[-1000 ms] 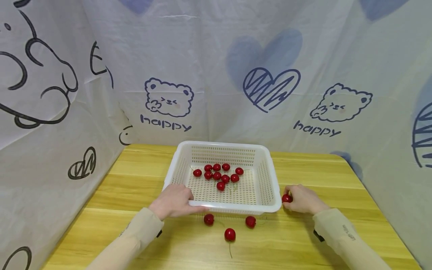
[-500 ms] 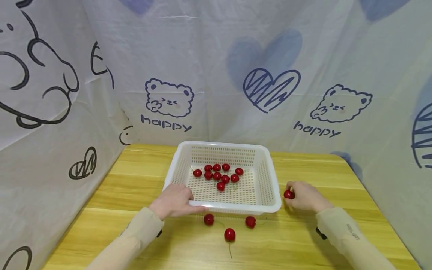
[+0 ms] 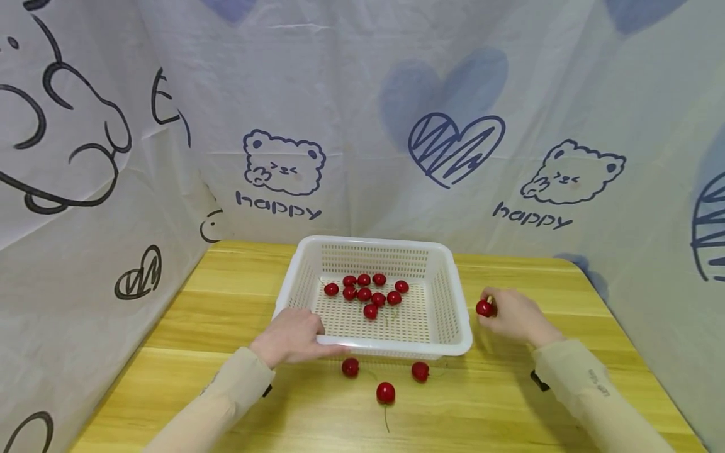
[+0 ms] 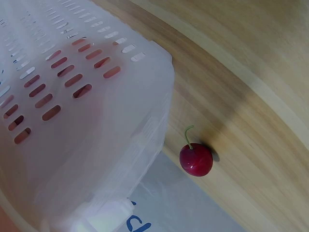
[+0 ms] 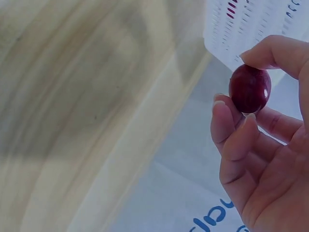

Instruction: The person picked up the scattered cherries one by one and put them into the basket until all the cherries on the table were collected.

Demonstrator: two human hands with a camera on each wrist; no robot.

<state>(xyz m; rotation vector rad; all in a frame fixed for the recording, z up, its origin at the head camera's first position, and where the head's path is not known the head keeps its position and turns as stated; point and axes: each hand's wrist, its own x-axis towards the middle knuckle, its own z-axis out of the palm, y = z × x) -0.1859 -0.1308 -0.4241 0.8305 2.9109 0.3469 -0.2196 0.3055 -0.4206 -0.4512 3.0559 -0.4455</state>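
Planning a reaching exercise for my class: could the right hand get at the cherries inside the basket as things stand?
Probably, from above: the basket is open-topped, though its side wall stands between and the right hand pinches a cherry.

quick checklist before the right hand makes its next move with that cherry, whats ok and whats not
1. Held cherry pinched in the right hand's fingers: ok
2. Left hand gripping the near rim of the basket: ok
3. Held cherry apart from the basket wall: ok, it is just to the right
4. Room in the basket: ok, bare floor at its right end
5. Table in front of the basket clear: not ok, three loose cherries lie there
6. Held cherry's covered side unmarked: cannot tell, fingers hide it
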